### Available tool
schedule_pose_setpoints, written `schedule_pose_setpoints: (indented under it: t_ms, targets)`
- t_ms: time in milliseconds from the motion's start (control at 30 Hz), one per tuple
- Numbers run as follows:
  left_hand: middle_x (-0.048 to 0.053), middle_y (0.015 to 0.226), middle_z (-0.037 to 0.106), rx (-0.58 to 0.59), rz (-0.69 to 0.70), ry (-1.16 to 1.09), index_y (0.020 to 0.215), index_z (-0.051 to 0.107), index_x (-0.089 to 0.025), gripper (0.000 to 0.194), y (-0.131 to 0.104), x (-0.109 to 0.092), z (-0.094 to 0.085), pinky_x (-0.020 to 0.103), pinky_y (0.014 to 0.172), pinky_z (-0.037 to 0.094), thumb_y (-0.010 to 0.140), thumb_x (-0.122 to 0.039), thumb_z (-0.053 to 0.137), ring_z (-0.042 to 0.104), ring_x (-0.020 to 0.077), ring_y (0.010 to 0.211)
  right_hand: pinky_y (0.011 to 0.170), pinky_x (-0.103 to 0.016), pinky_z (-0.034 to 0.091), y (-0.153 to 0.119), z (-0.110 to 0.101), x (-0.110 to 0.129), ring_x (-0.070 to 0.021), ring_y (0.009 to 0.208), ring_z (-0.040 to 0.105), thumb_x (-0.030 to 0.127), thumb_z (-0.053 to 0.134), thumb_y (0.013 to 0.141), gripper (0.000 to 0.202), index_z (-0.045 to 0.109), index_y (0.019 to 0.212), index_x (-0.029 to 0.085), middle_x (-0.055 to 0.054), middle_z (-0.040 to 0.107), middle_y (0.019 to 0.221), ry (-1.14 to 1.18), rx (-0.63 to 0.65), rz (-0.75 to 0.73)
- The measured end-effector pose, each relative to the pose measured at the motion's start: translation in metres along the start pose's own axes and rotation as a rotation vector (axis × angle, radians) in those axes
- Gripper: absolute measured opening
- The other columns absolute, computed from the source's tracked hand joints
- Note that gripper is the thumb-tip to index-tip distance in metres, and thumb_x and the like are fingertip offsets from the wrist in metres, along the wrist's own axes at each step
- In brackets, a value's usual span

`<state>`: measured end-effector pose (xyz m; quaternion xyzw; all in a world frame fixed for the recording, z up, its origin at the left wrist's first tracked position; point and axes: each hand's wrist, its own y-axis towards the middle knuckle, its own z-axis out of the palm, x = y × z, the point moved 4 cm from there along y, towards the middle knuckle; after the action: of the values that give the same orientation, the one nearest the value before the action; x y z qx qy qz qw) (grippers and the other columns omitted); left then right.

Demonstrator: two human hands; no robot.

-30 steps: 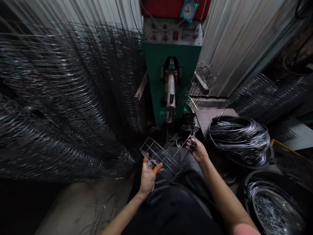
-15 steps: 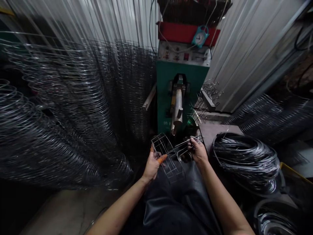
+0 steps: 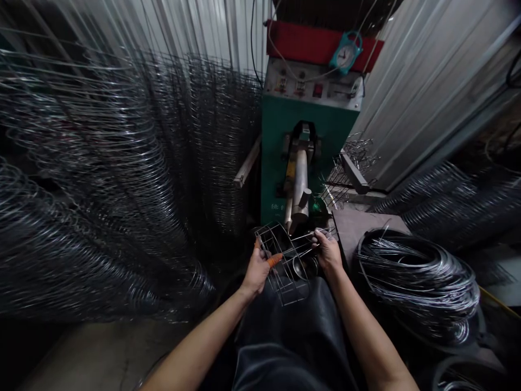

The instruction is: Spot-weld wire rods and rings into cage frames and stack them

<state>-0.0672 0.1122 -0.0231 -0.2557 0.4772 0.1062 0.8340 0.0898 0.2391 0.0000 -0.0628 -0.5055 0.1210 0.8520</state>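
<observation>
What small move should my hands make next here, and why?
Perhaps ease the grey, grid-like metal wire frame toward the silvery cylindrical metal arm on the green box-shaped machine. Your left hand, with orange-covered fingers, grips the frame; your right hand grips thin, straight metal wires reaching to it; both appear near the arm's lower end, though contact isn't clear.

Orange-wrapped left fingers (image 3: 274,260), glossy black garment (image 3: 291,326)

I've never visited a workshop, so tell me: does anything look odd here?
Perhaps the round turquoise clock: it looks like a household item, yet shows against the red rectangular panel above the green metal machine.
</observation>
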Motion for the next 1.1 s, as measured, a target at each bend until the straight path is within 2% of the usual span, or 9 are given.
schedule_pose_setpoints:
  t_ms: [233,433,767,900,1100]
  targets:
    - [-0.007,0.066,0.040,0.007,-0.006,0.012,0.138,0.023,-0.033,0.098,0.007,-0.002,0.005,0.015,0.043,0.040,0.057,-0.026,0.078,0.046,0.0064,0.054,0.035,-0.010,0.038,0.011,-0.001,-0.004,-0.0035,0.045,0.048,0.024,0.081,0.046,0.033,0.058,0.068,0.015,0.005,0.056,0.053,-0.009,-0.022,-0.003]
    - [-0.006,0.069,0.043,-0.022,-0.039,0.034,0.141,0.017,-0.030,0.103,0.011,-0.001,0.007,0.015,0.042,0.039,0.058,-0.025,0.078,0.045,0.0064,0.054,0.035,-0.010,0.038,0.020,-0.001,-0.008,-0.0035,0.044,0.048,0.023,0.080,0.048,0.030,0.059,0.067,0.015,0.003,0.059,0.055,-0.019,-0.017,-0.002]
    - [-0.007,0.064,0.044,0.007,-0.012,0.021,0.134,0.029,-0.026,0.090,0.014,-0.010,0.013,0.014,0.038,0.037,0.059,-0.023,0.077,0.045,0.0062,0.050,0.036,-0.011,0.038,0.032,-0.002,-0.011,-0.0036,0.044,0.048,0.019,0.078,0.050,0.024,0.059,0.064,0.015,0.002,0.060,0.056,-0.041,-0.029,0.016]
    - [-0.009,0.058,0.041,0.038,-0.012,0.024,0.133,0.030,-0.023,0.087,0.016,-0.010,0.014,0.016,0.035,0.036,0.059,-0.023,0.077,0.042,0.0062,0.043,0.036,-0.013,0.040,0.034,-0.005,-0.012,-0.0049,0.044,0.048,0.022,0.079,0.049,0.027,0.059,0.064,0.016,0.003,0.060,0.055,-0.064,-0.020,0.034]
    - [-0.007,0.065,0.045,-0.001,-0.024,-0.012,0.133,0.030,-0.024,0.088,0.016,-0.009,0.009,0.017,0.040,0.041,0.058,-0.018,0.076,0.048,0.0078,0.051,0.034,-0.012,0.037,0.028,-0.003,-0.008,-0.0042,0.043,0.046,0.032,0.082,0.047,0.034,0.060,0.068,0.016,0.006,0.055,0.052,-0.062,0.060,0.081]
